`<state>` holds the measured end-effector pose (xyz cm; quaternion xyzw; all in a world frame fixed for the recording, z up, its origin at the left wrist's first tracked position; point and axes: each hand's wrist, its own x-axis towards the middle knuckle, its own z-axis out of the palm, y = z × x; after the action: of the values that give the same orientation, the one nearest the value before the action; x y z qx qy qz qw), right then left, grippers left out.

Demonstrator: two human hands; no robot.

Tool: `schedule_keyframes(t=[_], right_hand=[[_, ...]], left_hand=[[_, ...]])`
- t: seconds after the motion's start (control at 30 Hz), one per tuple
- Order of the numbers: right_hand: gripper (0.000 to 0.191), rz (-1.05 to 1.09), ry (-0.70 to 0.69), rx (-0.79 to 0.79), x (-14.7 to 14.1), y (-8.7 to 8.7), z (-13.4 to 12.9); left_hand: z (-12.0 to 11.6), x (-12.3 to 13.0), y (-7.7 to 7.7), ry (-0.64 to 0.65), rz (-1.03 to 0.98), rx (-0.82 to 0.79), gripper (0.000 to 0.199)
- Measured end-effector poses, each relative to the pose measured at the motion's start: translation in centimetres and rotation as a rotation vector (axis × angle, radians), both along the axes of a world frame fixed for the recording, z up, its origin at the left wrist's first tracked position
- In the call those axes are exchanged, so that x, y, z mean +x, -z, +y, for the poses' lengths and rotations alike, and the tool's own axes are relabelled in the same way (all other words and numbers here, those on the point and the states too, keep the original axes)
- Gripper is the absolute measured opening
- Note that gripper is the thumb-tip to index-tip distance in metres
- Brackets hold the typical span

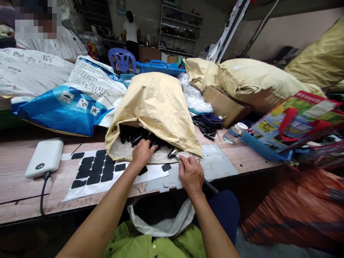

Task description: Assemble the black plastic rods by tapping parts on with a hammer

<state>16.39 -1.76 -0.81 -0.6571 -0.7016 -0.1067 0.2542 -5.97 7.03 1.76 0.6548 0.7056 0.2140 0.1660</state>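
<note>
A yellowish woven sack (158,96) lies on the table with its mouth toward me. Inside the mouth are several glossy black elongated pieces (137,139). My left hand (142,154) reaches in among them with curled fingers; its fingertips are partly hidden, and what it grips I cannot make out. My right hand (192,175), at the sack's lower right edge, is closed around a small hammer (172,154). The metal head points left, while the dark handle comes out below the hand. Left of the sack, a white sheet (104,186) carries rows of black rounded-square stickers (94,172).
A white power bank (45,157) with a cable sits at left. Beyond are a blue-white bag (77,96), more black pieces (205,127), a clear jar (235,132) and a printed bag (287,122). An open white sack (166,225) is at my lap. Other people are in the background.
</note>
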Motion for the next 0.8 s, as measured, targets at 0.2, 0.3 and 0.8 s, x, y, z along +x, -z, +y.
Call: schedule_keyframes(t=[0.2, 0.3, 0.8], right_hand=[[0.028, 0.009, 0.014, -0.012, -0.1, 0.0, 0.0], [0.028, 0.003, 0.016, -0.018, -0.1, 0.0, 0.0], [0.035, 0.338, -0.21, -0.078, -1.0, -2.1, -1.3]], left_hand=[[-2.1, -2.2, -0.9, -0.008, -0.078, 0.065, 0.027], [-4.4, -2.8, -0.7, 0.2, -0.164, 0.133, 0.022], [-6.2, -2.5, 1.8, 0.358, -0.197, 0.079, 0.017]])
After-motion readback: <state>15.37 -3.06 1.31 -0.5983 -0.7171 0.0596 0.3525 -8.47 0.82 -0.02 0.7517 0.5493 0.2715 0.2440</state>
